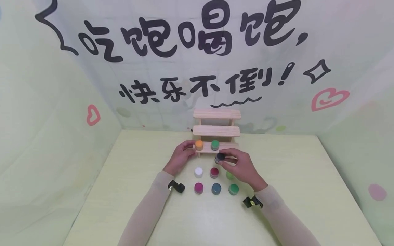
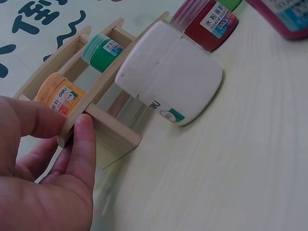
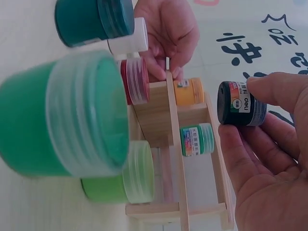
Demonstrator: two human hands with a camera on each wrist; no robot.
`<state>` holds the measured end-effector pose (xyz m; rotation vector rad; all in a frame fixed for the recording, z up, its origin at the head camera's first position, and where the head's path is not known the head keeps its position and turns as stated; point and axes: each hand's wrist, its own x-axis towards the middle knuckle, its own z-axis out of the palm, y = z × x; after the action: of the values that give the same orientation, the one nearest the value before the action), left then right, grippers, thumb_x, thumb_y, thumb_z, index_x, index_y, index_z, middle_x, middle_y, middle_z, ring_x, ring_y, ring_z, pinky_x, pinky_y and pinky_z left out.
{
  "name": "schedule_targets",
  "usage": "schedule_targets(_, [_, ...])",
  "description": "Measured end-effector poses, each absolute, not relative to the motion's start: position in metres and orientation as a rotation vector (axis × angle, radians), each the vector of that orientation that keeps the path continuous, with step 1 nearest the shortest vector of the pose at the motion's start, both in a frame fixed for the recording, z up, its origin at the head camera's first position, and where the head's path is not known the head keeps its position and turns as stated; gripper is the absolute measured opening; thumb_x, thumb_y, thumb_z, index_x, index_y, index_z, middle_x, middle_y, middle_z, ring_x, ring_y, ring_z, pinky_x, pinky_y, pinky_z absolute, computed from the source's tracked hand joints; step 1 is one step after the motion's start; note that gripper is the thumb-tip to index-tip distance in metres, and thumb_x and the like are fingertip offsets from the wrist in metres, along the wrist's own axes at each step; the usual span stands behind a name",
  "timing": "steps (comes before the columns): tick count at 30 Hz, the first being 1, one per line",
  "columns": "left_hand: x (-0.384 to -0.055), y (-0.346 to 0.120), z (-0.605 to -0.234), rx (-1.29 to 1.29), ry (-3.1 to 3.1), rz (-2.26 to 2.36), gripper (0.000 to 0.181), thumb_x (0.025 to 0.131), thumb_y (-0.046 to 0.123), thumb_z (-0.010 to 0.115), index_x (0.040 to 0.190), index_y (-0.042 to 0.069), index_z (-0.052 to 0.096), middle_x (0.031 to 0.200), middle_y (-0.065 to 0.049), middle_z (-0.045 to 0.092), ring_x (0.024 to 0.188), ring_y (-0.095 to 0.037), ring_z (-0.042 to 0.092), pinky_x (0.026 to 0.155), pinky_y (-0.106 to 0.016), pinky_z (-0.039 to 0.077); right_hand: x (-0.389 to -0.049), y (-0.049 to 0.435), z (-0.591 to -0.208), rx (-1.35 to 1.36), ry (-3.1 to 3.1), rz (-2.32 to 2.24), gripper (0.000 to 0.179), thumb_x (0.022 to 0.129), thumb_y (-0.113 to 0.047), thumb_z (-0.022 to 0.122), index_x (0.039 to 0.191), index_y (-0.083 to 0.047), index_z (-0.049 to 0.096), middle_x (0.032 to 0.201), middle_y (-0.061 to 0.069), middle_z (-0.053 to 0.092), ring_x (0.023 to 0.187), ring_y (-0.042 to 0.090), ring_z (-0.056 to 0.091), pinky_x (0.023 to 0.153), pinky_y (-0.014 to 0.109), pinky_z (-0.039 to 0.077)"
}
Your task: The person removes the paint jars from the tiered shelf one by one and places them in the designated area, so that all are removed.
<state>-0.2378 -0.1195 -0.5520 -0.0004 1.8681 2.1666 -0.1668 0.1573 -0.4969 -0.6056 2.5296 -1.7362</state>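
Just below and right of the head view's centre, the right hand (image 1: 244, 167) pinches a dark jar (image 1: 219, 157) between thumb and fingers; its exact colour is hard to tell. To its left, the left hand (image 1: 179, 159) grips the left end of the lowest step of the wooden rack (image 1: 216, 130), where an orange jar (image 1: 199, 145) and a green jar (image 1: 215, 145) stand. At lower centre, a white jar (image 1: 198, 172) sits beside a red jar (image 1: 214, 173).

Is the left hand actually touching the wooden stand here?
Touching. The left wrist view shows the left hand gripping one end of the wooden stand, its fingers against the wood.
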Motion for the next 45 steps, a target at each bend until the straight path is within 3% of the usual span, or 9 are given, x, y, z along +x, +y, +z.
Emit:
schedule_targets(10, [-0.237,-0.119,-0.55,-0.009,1.889,2.168,0.042,0.1,-0.001,0.061,0.141,0.006,0.062,0.136,-0.015,0.063,0.114,-0.017,0.066,0.099,-0.025,0.061,-0.152,0.149,-0.494,-0.654,2.468,-1.741,0.04,0.092,-0.005,0.081,0.131,-0.009,0.071,0.124,0.009,0.073,0.116,0.03,0.072,0.097,0.039,0.063])
schedule_targets(16, [-0.237,-0.119,-0.551,0.008,1.893,2.162,0.043,0.099,-0.001,0.061,0.142,0.005,0.061,0.138,-0.017,0.063,0.116,-0.018,0.066,0.1,-0.027,0.061,-0.146,0.145,-0.495,-0.694,2.45,-1.725,0.04,0.092,0.003,0.076,0.131,-0.003,0.069,0.127,0.013,0.071,0.116,0.036,0.072,0.096,0.04,0.064])
schedule_targets(27, [-0.24,-0.12,-0.553,0.038,1.893,2.162,0.044,0.098,-0.003,0.062,0.141,0.004,0.061,0.133,-0.017,0.064,0.114,-0.018,0.068,0.101,-0.029,0.061,-0.133,0.137,-0.504,-0.789,2.429,-1.694,0.036,0.091,-0.005,0.082,0.126,-0.004,0.073,0.121,0.008,0.075,0.111,0.024,0.073,0.094,0.031,0.064])
schedule_targets(32, [-0.239,-0.12,-0.551,0.034,1.887,2.159,0.045,0.098,-0.003,0.062,0.142,0.005,0.061,0.135,-0.017,0.063,0.114,-0.017,0.067,0.1,-0.027,0.061,-0.128,0.136,-0.507,-0.874,2.437,-1.683,0.037,0.091,-0.007,0.083,0.126,-0.003,0.072,0.12,0.007,0.075,0.109,0.022,0.074,0.093,0.036,0.065])
schedule_targets(41, [-0.24,-0.12,-0.551,0.056,1.918,2.139,0.043,0.099,-0.003,0.061,0.141,0.003,0.06,0.132,-0.017,0.064,0.114,-0.018,0.068,0.102,-0.03,0.061,-0.117,0.131,-0.51,-0.957,2.403,-1.626,0.041,0.089,0.001,0.082,0.128,-0.009,0.072,0.123,0.008,0.072,0.111,0.021,0.072,0.093,0.028,0.063])
schedule_targets(45, [-0.24,-0.12,-0.551,0.06,1.91,2.142,0.043,0.099,-0.003,0.061,0.141,0.003,0.061,0.132,-0.016,0.064,0.114,-0.018,0.068,0.102,-0.03,0.06,-0.111,0.127,-0.511,-0.963,2.382,-1.608,0.041,0.087,0.005,0.08,0.126,-0.003,0.072,0.121,0.01,0.071,0.11,0.02,0.072,0.093,0.027,0.063])
